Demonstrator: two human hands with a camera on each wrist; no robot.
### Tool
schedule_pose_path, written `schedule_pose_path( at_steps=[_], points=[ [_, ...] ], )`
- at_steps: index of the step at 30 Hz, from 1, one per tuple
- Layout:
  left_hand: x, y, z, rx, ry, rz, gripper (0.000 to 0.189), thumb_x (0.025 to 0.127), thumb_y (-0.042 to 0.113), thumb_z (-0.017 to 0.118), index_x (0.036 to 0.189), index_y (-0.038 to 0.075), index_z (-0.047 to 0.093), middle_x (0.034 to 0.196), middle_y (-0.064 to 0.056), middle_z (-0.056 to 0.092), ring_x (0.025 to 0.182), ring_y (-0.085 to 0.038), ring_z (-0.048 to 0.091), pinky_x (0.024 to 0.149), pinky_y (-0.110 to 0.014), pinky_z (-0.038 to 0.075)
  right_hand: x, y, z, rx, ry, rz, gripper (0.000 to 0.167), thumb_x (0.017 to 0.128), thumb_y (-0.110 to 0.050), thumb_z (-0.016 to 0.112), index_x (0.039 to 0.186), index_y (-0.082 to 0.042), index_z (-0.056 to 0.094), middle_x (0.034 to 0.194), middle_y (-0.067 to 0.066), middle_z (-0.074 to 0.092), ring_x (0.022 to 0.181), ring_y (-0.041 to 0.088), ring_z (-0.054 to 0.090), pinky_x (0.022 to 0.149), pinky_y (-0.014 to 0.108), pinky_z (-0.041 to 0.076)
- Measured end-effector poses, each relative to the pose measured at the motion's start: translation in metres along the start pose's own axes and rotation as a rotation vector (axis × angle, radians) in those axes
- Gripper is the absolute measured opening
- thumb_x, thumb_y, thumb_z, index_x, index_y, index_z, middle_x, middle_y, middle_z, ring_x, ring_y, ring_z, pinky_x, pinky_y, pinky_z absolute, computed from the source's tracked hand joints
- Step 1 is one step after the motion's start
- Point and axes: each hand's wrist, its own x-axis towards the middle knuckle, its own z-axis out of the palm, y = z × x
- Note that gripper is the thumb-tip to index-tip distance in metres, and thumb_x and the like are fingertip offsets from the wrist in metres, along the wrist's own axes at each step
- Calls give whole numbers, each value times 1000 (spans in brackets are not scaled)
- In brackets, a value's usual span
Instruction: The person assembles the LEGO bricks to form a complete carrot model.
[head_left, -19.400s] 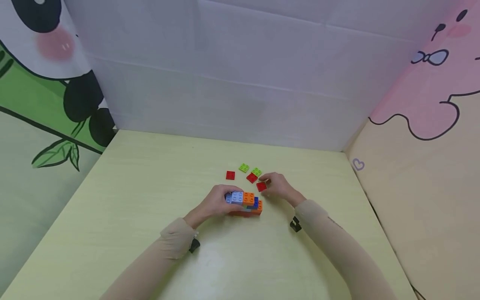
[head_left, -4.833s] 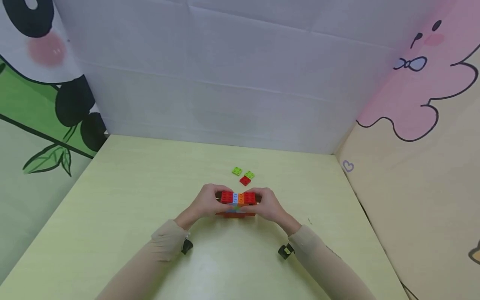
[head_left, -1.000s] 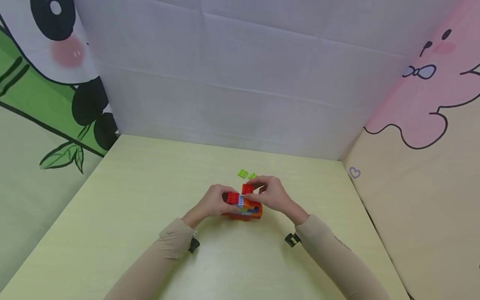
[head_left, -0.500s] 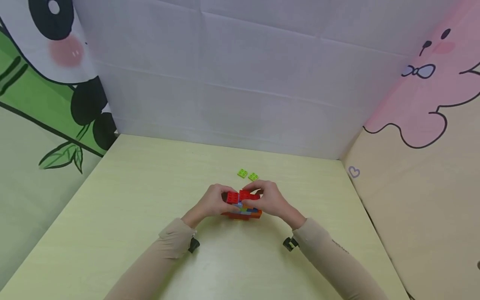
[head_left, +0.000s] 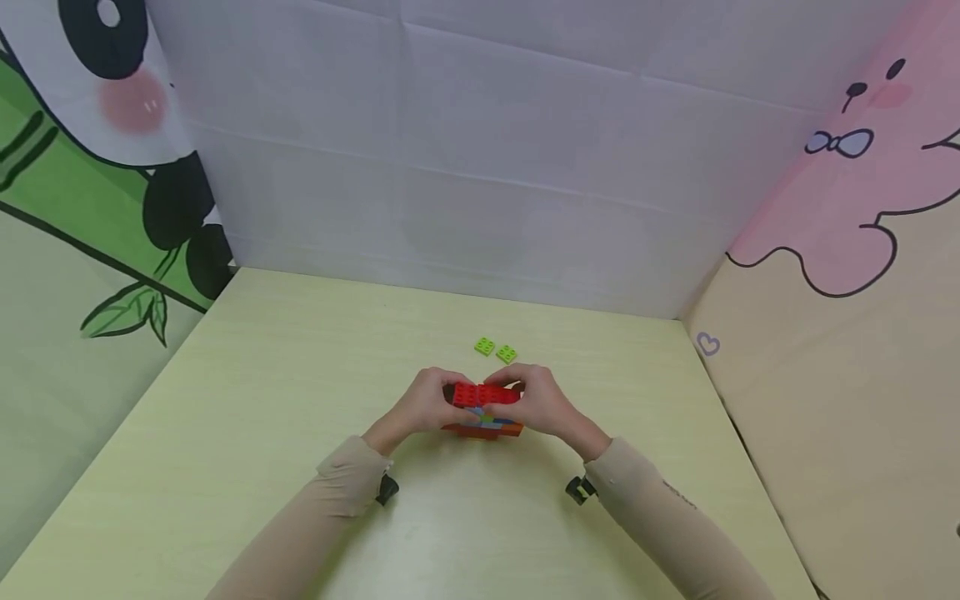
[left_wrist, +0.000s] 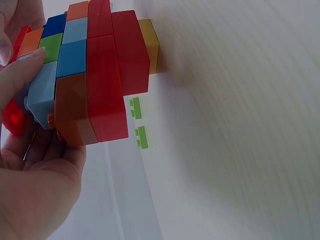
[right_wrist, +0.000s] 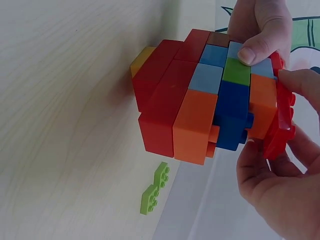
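Observation:
In the head view, a block model built from toy building bricks stands at the middle of the table. Its layers go from a yellow base through red, orange, brown, blue and green bricks up to flat red bricks along the top. My left hand grips the model's left end, thumb on the near face. At the upper right, my right hand pinches a flat red brick against the top, thumb in front and fingers behind. The fingers partly hide the top layer.
Two flat lime-green bricks lie on the table just behind the model. A pale wall rises at the table's back, and printed cartoon panels stand at both sides.
Red bricks that lay on the table 19 seconds ago now form the model's top. Within the last second, my right hand lowered a red brick into the gap there. My left hand kept its grip.

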Motion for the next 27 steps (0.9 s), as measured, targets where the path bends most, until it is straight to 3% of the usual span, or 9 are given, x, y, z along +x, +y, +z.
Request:
schedule_pose_path(
  at_steps=[14, 20, 27],
  points=[
    [0, -1, 0, -16, -12, 11, 30, 71, 23, 86, 97, 16, 73, 89, 8, 66, 81, -15, 59, 72, -33, 50, -3, -2, -3, -21, -42, 22, 32, 79, -21, 80, 110, -15, 71, 96, -12, 68, 83, 10, 60, 69, 29, 51],
    [-1, 2, -1, -7, -13, 17, 29, 71, 24, 86, 96, 17, 73, 88, 8, 66, 81, -15, 59, 73, -33, 50, -5, -4, -1, -96, -3, -44, 33, 80, -23, 79, 111, -15, 71, 94, -13, 68, 79, 6, 59, 67, 26, 51],
    [-2, 2, 0, 7, -14, 14, 30, 71, 24, 86, 97, 17, 73, 89, 9, 66, 81, -15, 59, 73, -32, 50, -9, -5, 2, -93, 18, -23, 36, 81, -24, 78, 114, -12, 69, 100, -10, 66, 83, 8, 58, 69, 25, 51]
  ],
)
